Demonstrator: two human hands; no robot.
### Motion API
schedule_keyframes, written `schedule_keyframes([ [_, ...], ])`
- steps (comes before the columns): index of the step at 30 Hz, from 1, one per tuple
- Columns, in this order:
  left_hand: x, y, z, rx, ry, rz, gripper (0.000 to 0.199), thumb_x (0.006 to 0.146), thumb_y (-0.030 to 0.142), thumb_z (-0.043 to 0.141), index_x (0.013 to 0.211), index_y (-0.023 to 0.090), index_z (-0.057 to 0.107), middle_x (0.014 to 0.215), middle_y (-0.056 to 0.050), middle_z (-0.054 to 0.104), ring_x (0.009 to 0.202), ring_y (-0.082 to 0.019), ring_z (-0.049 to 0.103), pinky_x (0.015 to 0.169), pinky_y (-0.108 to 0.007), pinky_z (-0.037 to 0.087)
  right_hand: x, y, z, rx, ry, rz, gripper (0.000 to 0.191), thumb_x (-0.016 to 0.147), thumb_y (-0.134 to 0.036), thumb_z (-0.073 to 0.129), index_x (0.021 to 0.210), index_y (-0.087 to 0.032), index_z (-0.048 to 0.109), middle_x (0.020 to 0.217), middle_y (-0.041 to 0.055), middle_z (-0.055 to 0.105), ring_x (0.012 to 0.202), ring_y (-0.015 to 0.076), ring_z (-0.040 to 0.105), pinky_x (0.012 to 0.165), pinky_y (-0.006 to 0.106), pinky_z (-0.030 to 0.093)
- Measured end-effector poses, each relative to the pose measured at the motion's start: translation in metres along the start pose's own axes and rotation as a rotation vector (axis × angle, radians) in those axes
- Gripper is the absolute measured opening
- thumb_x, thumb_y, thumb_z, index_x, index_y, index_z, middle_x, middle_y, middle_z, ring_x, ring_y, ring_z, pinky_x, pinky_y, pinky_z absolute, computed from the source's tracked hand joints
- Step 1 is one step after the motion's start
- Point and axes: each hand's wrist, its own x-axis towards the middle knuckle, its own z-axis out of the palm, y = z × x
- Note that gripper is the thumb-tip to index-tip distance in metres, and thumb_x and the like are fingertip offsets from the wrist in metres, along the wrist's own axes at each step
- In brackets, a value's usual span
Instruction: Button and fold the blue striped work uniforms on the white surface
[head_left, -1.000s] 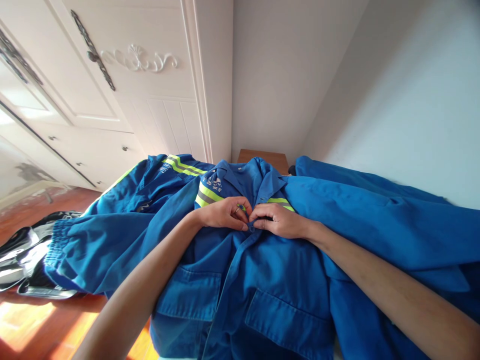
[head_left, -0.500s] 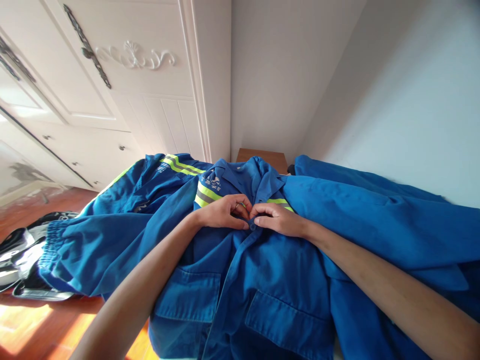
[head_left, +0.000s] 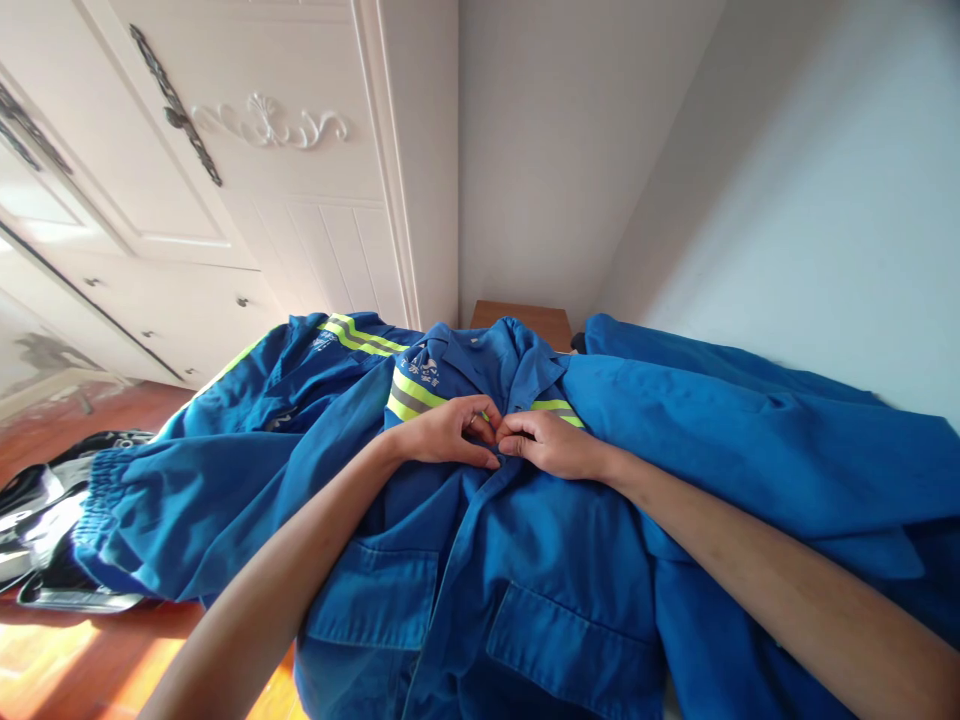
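A blue work jacket [head_left: 570, 560] with yellow-green and grey reflective stripes lies spread out in front of me, collar away from me. My left hand [head_left: 454, 430] pinches the edge of its front opening at chest height. Right beside it, my right hand [head_left: 551, 442] grips the same front edge, fingertips meeting the left ones. A small button [head_left: 501, 461] shows just under the fingertips, partly covered. Whether it sits in a buttonhole is hidden by my fingers. Below, the front placket runs down between two flap pockets.
Another blue striped garment [head_left: 292, 370] lies to the left, and more blue cloth [head_left: 720, 360] to the right. A white cabinet [head_left: 300, 230] stands behind at left, with a brown wooden piece [head_left: 525, 318] near the wall. A black and grey bag-like item [head_left: 52, 530] rests on the reddish floor.
Both hands stay at the same spot on the front edge. The fingers have shifted slightly, and my right thumb and fingers now cover more of the button. The view has tilted a little.
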Motion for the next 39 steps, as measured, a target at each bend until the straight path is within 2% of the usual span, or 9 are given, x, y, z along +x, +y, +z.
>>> schedule_keyframes([
  [9, -0.001, -0.002, -0.003, -0.01, 0.016, 0.03, 0.051, 0.067, 0.029, 0.084, 0.106, 0.018, 0.053, 0.085, -0.002, 0.071, 0.082, -0.017, 0.068, 0.075, -0.03, 0.05, 0.0, 0.001, 0.004, -0.027, 0.155, -0.088, 0.012, 0.088, -0.029, 0.062, 0.083, -0.019, 0.067, 0.084, 0.0025, 0.069, 0.078, 0.0161, 0.062, 0.074, 0.028, 0.046],
  [13, -0.002, 0.002, -0.001, -0.061, 0.072, 0.063, 0.06, 0.075, 0.029, 0.078, 0.127, 0.019, 0.048, 0.087, -0.003, 0.071, 0.084, -0.017, 0.068, 0.077, -0.03, 0.051, -0.001, 0.002, 0.002, -0.036, 0.315, -0.068, 0.019, 0.085, -0.033, 0.066, 0.098, -0.019, 0.065, 0.093, 0.0036, 0.065, 0.067, 0.0128, 0.055, 0.064, 0.026, 0.046],
  [18, 0.0, 0.004, -0.007, -0.013, 0.488, 0.238, 0.029, 0.085, 0.025, 0.06, 0.113, 0.015, 0.06, 0.097, -0.007, 0.071, 0.092, -0.017, 0.067, 0.084, -0.031, 0.052, 0.001, 0.018, -0.014, -0.078, 0.658, 0.045, 0.025, 0.09, -0.032, 0.056, 0.11, -0.018, 0.062, 0.089, 0.0036, 0.06, 0.064, 0.0133, 0.052, 0.067, 0.03, 0.048],
  [21, -0.002, 0.003, -0.019, 0.191, 0.822, 0.311, 0.024, 0.082, 0.015, 0.051, 0.102, 0.017, 0.064, 0.091, -0.005, 0.071, 0.088, -0.016, 0.066, 0.083, -0.03, 0.052, 0.002, 0.03, -0.02, -0.112, 0.575, 0.138, 0.03, 0.09, -0.021, 0.053, 0.119, -0.018, 0.062, 0.079, 0.0011, 0.06, 0.071, 0.0162, 0.057, 0.075, 0.032, 0.049],
  [23, -0.003, 0.002, -0.025, 0.383, 0.891, 0.299, 0.033, 0.079, 0.009, 0.047, 0.105, 0.017, 0.065, 0.096, -0.005, 0.071, 0.091, -0.017, 0.065, 0.086, -0.031, 0.05, 0.002, 0.034, -0.019, -0.172, 0.489, 0.143, 0.042, 0.087, -0.01, 0.05, 0.128, -0.019, 0.059, 0.087, 0.0033, 0.062, 0.079, 0.0164, 0.059, 0.081, 0.033, 0.049],
  [28, -0.003, -0.002, -0.028, 0.933, 0.536, 0.198, 0.051, 0.078, 0.003, 0.043, 0.121, 0.019, 0.064, 0.126, -0.008, 0.065, 0.126, -0.025, 0.051, 0.107, -0.043, 0.036, 0.002, 0.028, -0.015, -0.324, 0.368, 0.123, 0.037, 0.092, -0.014, 0.05, 0.124, -0.02, 0.066, 0.1, 0.0083, 0.066, 0.091, 0.0184, 0.064, 0.088, 0.032, 0.049],
  [32, 0.004, 0.0, -0.034, 1.209, 0.239, 0.086, 0.055, 0.081, 0.003, 0.044, 0.129, 0.024, 0.06, 0.138, -0.006, 0.058, 0.14, -0.029, 0.034, 0.107, -0.048, 0.029, 0.003, 0.025, -0.016, -0.302, 0.378, 0.123, 0.03, 0.093, -0.018, 0.052, 0.116, -0.021, 0.071, 0.107, 0.0086, 0.071, 0.098, 0.0213, 0.066, 0.092, 0.035, 0.048],
  [35, 0.011, 0.008, -0.047, 1.342, 0.115, 0.073, 0.047, 0.081, 0.005, 0.049, 0.118, 0.027, 0.067, 0.123, -0.006, 0.067, 0.131, -0.03, 0.041, 0.101, -0.046, 0.029, 0.003, 0.026, -0.017, -0.273, 0.43, 0.076, 0.027, 0.092, -0.018, 0.053, 0.108, -0.021, 0.074, 0.104, 0.0072, 0.073, 0.098, 0.0223, 0.067, 0.091, 0.036, 0.049],
  [39, 0.017, 0.022, -0.063, 1.452, 0.123, 0.113, 0.022, 0.082, 0.01, 0.053, 0.081, 0.023, 0.072, 0.086, -0.005, 0.068, 0.099, -0.025, 0.055, 0.09, -0.041, 0.03, 0.004, 0.027, -0.018, -0.187, 0.652, -0.053, 0.025, 0.093, -0.018, 0.052, 0.103, -0.022, 0.074, 0.097, 0.0051, 0.073, 0.09, 0.0201, 0.068, 0.085, 0.033, 0.051],
])
